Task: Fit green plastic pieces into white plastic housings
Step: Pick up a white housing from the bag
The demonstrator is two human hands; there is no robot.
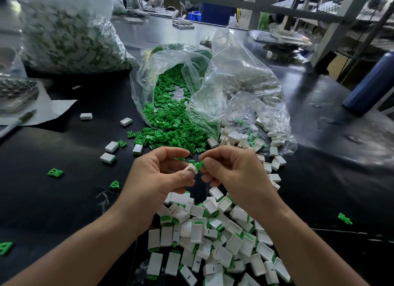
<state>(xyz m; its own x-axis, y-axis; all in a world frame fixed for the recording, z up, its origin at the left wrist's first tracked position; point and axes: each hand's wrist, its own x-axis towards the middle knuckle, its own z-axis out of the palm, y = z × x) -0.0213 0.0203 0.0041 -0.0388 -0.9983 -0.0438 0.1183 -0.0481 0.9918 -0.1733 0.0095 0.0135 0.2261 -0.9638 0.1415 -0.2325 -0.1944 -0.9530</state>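
Left grip pinching a white housing, mouth turned toward the right grip, itself pinching a green piece at that mouth; depth of seating not discernible. Step in hand, by judgement: insertion. Next move: align squarely, press home, then release onto the fitted pile nearest on the tabletop. Beyond, loose green heap spilling from a clear bag; beside it, bagged housings.
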